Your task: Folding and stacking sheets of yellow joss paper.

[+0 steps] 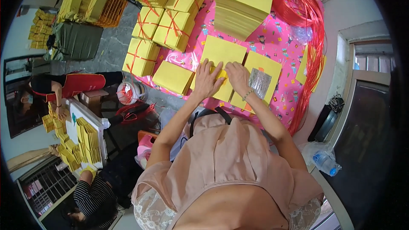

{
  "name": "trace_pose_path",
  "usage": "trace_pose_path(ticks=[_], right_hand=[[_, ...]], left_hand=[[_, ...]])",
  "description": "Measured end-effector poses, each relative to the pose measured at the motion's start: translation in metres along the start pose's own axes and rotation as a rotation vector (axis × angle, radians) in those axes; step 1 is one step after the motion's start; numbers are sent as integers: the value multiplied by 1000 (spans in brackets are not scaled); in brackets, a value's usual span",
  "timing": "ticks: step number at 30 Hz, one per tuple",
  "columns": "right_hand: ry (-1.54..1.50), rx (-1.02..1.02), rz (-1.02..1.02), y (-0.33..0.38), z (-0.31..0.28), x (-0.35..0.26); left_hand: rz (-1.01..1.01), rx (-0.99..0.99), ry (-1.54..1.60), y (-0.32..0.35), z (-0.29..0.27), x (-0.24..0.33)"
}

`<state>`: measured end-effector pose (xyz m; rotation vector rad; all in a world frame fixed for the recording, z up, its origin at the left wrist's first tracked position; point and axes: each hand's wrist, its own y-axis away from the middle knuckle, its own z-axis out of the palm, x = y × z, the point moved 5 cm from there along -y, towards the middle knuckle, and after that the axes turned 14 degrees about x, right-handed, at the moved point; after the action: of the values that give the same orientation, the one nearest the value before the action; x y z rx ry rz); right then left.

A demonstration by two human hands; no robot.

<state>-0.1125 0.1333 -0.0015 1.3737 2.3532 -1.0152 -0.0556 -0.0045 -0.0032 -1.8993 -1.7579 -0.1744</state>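
Note:
A yellow paper sheet lies on the pink patterned tabletop in front of me. My left hand rests on it with its fingers spread. My right hand is beside it, fingers bent and together on the same paper; a brighter yellow patch shows between the hands. What lies under the right fingertips is hidden. Close to my right wrist is another yellow sheet with a silver square. Left of my hands sits a low yellow paper stack.
A tall yellow paper stack stands at the back. Several yellow bundles tied with red string fill the table's left. Red plastic strands hang along its right. Two people work at a white table on the left. A water bottle is lower right.

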Motion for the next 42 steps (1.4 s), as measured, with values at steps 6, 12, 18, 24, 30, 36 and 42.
trace_pose_path(ticks=[6, 12, 18, 24, 30, 36, 42], right_hand=[[75, -20, -49, 5, 1, -6], [22, -2, -3, 6, -2, -4], [3, -10, 6, 5, -2, -2], [9, -44, 5, 8, 0, -2], [44, -13, -210, 3, -9, 5], [120, -37, -360, -1, -4, -2], [55, 5, -457, -13, -11, -1]], left_hand=[[44, -19, -158, 17, -6, -8], [16, -47, -65, 13, -10, -11], [25, -29, -51, 11, -11, -12], [32, -7, -106, 16, -10, -12], [-128, 154, 77, 9, -11, -4], [-556, 363, 328, 1, 1, -9], [-753, 350, 408, -14, 23, -14]])
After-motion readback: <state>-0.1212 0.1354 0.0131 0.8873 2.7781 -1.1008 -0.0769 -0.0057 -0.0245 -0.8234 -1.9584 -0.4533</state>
